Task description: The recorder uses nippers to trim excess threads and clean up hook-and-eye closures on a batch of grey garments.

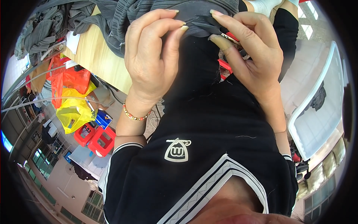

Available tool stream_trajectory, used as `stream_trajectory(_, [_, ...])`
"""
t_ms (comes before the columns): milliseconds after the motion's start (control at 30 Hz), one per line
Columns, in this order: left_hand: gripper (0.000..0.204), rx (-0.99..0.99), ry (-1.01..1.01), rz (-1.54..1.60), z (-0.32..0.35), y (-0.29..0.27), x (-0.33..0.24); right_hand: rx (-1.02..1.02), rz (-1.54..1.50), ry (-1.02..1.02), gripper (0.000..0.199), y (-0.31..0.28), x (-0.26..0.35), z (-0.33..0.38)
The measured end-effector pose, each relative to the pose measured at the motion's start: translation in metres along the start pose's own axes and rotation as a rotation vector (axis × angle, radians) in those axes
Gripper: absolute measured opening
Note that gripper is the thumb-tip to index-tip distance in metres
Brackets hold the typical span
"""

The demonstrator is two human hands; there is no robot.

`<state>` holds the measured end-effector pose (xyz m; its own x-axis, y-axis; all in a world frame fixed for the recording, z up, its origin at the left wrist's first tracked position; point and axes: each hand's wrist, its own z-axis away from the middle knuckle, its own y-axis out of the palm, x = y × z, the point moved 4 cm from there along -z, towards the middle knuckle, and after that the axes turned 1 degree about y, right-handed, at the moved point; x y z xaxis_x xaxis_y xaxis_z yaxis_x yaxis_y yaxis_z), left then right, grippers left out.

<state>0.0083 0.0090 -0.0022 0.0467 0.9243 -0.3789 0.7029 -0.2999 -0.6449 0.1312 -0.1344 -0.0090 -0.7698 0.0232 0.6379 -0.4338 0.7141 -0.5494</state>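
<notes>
My left hand (154, 52) is closed in a pinch, thumb against fingertips, over grey ribbed fabric. Whatever lies between those fingertips is too fine to make out. Close to the pinch are the dark, slightly parted blades of small thread snips (209, 26). Their handle, with a bit of red showing, sits in my right hand (253, 48), partly hidden by the fingers. Beneath both hands a grey ribbed garment (149, 7) spreads across my lap and onto the wooden tabletop (108, 59).
More grey garments (48, 26) are heaped at the far left. Red and yellow plastic bags (74, 112) hang left of the table, above red plastic baskets (100, 142). On the right stands a large white plastic bin (315, 115) with a dark scrap inside.
</notes>
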Motion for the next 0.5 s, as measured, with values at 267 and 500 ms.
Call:
stream_trajectory(267, [0.026, -0.042, -0.029, 0.042, 0.0032, 0.0025, 0.0019, -0.011, 0.030, -0.044, 0.049, 0.0061, 0.0000, 0.0006])
stream_trajectory(500, [0.029, -0.066, -0.069, 0.050, 0.0008, 0.0025, 0.0013, -0.051, 0.002, -0.056, 0.049, 0.0103, -0.0012, 0.0024])
